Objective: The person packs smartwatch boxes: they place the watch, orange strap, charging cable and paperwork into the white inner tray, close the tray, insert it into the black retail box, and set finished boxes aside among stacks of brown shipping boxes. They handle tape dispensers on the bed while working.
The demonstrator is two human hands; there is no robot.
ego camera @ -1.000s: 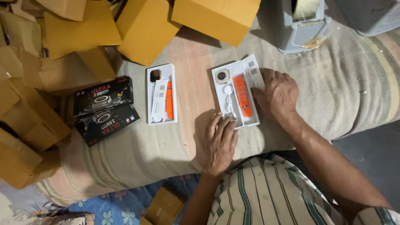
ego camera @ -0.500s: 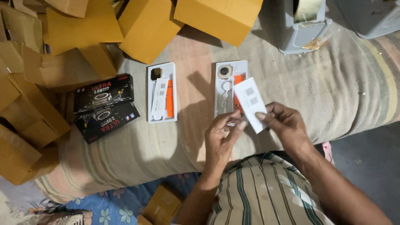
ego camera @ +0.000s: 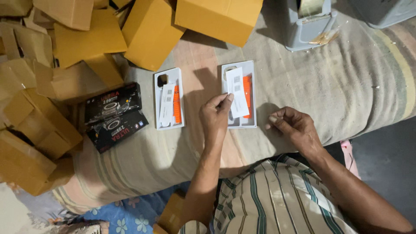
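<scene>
Two white trays lie side by side on a striped cloth. The right tray holds an orange strap and a round watch body at its top. My left hand pinches a white leaflet by its lower edge and lays it over this tray. My right hand rests on the cloth just right of the tray, fingers loosely curled, holding nothing. The left tray carries a white leaflet, an orange strap and a dark watch body.
Two black product boxes sit left of the trays. Many flattened and folded brown cardboard boxes crowd the left side and top. A grey bin stands at the upper right. The cloth's edge drops to dark floor on the right.
The leaflet passed from both hands above the tray to my left hand alone, now lying on the right tray. My right hand let go and moved to the right.
</scene>
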